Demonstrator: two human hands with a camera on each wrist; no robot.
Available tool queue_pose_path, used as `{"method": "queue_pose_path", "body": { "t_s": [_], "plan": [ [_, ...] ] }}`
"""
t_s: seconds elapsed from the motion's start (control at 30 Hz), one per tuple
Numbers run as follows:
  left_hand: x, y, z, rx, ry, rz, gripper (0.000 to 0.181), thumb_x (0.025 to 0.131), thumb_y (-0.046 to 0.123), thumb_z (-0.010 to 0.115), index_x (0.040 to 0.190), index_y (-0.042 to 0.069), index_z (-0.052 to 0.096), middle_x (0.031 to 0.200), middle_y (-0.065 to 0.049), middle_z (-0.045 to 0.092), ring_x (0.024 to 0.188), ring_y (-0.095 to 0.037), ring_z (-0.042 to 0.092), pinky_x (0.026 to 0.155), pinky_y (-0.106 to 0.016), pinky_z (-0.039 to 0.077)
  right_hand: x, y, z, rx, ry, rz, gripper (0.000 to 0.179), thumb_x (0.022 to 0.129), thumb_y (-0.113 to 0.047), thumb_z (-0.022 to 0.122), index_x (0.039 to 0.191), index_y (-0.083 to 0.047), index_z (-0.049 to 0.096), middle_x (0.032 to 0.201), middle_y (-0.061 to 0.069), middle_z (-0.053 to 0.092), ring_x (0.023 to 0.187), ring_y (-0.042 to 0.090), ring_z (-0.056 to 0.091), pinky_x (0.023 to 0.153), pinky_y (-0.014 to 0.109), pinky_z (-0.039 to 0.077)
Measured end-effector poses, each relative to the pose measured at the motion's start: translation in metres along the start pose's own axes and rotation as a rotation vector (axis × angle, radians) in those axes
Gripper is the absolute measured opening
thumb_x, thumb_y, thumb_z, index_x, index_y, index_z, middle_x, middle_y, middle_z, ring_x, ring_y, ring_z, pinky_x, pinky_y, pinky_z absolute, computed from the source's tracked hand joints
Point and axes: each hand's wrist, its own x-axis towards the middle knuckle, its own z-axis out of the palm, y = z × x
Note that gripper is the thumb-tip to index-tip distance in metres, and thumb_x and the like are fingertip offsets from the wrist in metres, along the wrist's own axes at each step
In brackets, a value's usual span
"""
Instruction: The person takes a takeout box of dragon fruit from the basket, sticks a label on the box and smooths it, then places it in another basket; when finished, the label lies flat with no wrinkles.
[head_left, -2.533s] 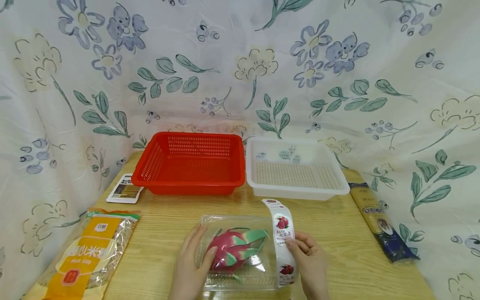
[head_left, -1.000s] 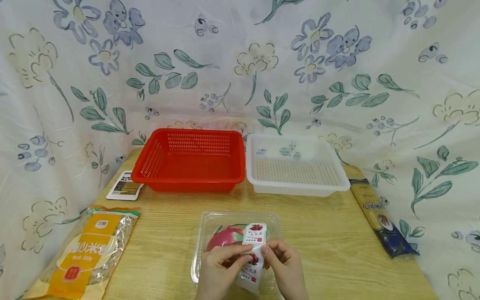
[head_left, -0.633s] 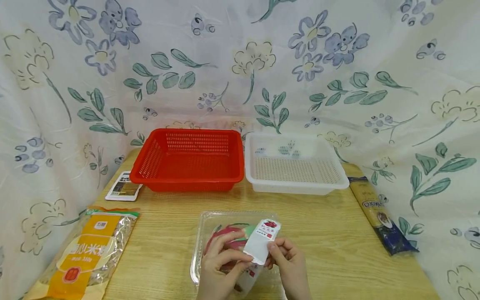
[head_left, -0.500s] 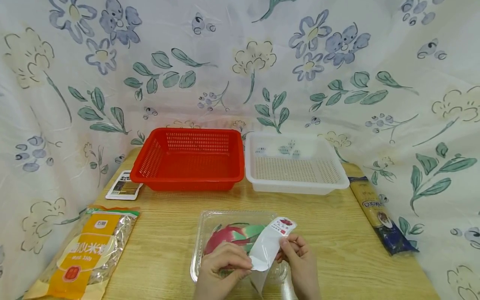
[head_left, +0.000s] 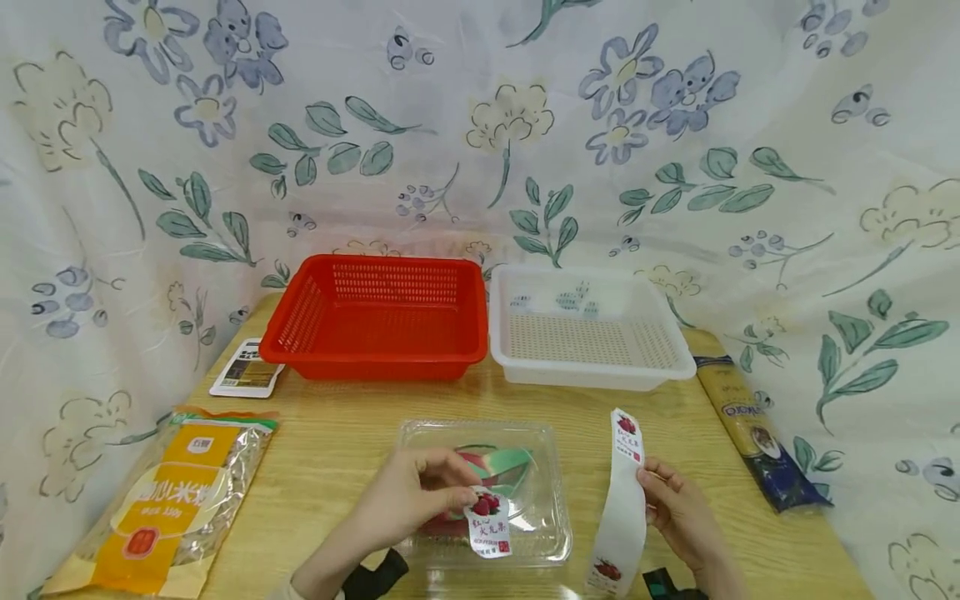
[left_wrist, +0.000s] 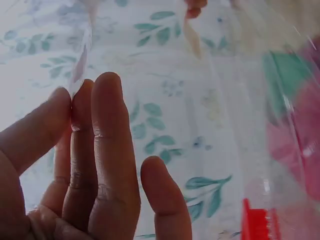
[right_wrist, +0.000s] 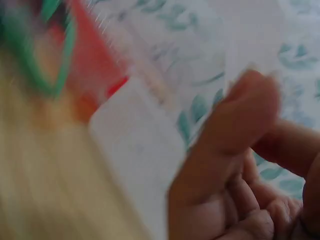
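In the head view my left hand [head_left: 408, 492] pinches one peeled label [head_left: 489, 527] with a red fruit picture, between thumb and fingers. It hangs over a lidded clear plastic box [head_left: 557, 508] with a pink and green dragon fruit [head_left: 512, 469] inside, partly hidden by that hand. The left wrist view shows the label [left_wrist: 80, 65] edge-on at the fingertips. To the right of the box, my right hand [head_left: 678, 508] holds a long strip of labels [head_left: 622, 504] by its edge. The strip's middle is bare white backing. The right wrist view is blurred.
A red basket [head_left: 375, 367] and a white basket [head_left: 592, 377] stand at the back of the wooden table [head_left: 330, 467]. A flat white packet [head_left: 247, 371] lies beside the red one. A large orange bag [head_left: 161, 508] lies left, a pasta packet [head_left: 750, 425] right.
Both hands held the strip together over the box. One label has come off into the left hand, and the right hand has moved right with the strip.
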Motion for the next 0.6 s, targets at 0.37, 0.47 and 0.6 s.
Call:
{"method": "queue_pose_path", "body": {
  "t_s": [0.37,0.47,0.6],
  "plan": [
    [0.054,-0.016,-0.021,0.261,0.026,-0.035,0.005,0.08,0.01,0.075,0.083,0.009,0.071,0.075,-0.001,0.071,0.065,-0.011,0.063,0.055,-0.021,0.048,0.038,0.024,-0.023,-0.778,0.205,0.191,0.024,0.093,-0.01,0.06,0.104,0.011,0.055,0.08,0.003,0.064,0.071,0.011,0.059,0.061,0.022,0.049],
    [0.06,-0.02,-0.016,0.294,0.067,-0.033,0.01,0.075,0.005,0.077,0.082,0.009,0.07,0.073,0.0,0.069,0.062,-0.008,0.061,0.053,-0.021,0.048,0.045,0.021,-0.016,-0.977,0.295,0.158,0.03,0.092,-0.014,0.062,0.109,0.01,0.056,0.087,0.012,0.064,0.078,0.018,0.061,0.064,0.027,0.05],
    [0.065,-0.023,-0.01,0.362,0.09,-0.021,0.02,0.068,0.001,0.081,0.081,0.01,0.068,0.071,0.001,0.067,0.059,-0.007,0.057,0.051,-0.021,0.045,0.046,0.009,0.0,-1.124,0.358,0.081,0.042,0.094,-0.019,0.061,0.121,0.012,0.053,0.104,0.024,0.061,0.089,0.03,0.064,0.067,0.034,0.053]
  ]
}}
